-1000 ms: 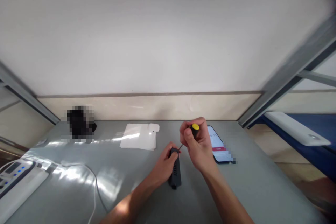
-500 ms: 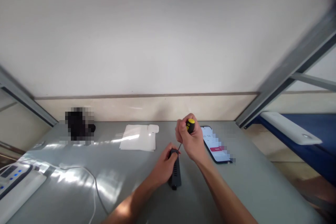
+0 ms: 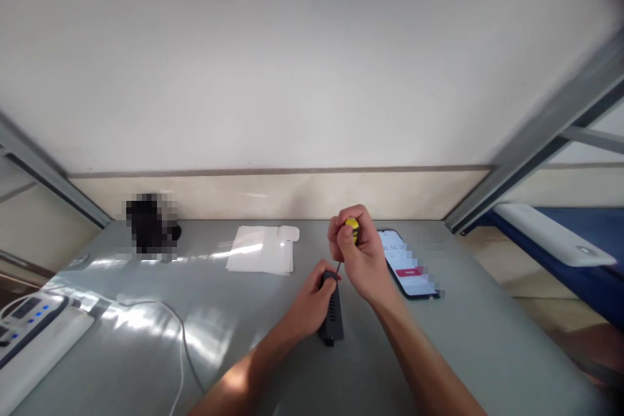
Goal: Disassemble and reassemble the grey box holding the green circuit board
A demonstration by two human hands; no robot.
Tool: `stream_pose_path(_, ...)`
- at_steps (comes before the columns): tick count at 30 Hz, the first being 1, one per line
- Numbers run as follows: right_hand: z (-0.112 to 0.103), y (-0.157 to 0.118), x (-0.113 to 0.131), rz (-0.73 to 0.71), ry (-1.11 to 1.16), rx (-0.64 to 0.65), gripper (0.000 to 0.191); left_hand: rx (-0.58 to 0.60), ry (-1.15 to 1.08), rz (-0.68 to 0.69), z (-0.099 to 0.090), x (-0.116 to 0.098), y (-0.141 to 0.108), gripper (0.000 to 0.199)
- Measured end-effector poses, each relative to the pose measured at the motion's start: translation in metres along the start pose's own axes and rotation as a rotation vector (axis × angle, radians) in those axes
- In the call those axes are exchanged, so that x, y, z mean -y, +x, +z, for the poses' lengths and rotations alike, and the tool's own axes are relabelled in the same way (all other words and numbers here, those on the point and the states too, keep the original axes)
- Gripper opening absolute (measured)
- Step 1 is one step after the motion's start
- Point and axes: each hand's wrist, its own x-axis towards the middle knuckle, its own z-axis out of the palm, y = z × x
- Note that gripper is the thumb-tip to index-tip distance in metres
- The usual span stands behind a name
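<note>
A long black slotted device stands tilted on the desk, its far end gripped by my left hand with the thumb across the top. I cannot tell exactly what kind of device it is. My right hand is wrapped round the yellow and black handle of a screwdriver. The thin metal shaft runs down to the far end of the black device, beside my left fingers. Where the tip meets the device is hidden.
On the grey desk, a lit phone lies right of my hands. White papers carry a small white case. A blurred black object stands far left, near a white device with blue buttons and cables.
The whole view has shifted slightly. My right hand has turned the screwdriver handle, so its yellow part faces differently. My left hand keeps its hold on the black device.
</note>
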Motion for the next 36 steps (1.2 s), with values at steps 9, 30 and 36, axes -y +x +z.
stream_pose_path(9, -0.009, 0.004, -0.004, -0.094, -0.007, -0.043, 0.018, 0.027, -0.019, 0.096, -0.001, -0.005, -0.001, 0.021)
stream_pose_path(30, -0.012, 0.010, -0.009, 0.033, 0.189, -0.044, 0.048, 0.015, 0.022, 0.076, -0.001, -0.002, -0.002, 0.014)
stream_pose_path(36, 0.000, 0.005, -0.002, 0.058, 0.059, 0.013, 0.035, 0.022, 0.010, 0.067, -0.001, -0.005, -0.004, 0.012)
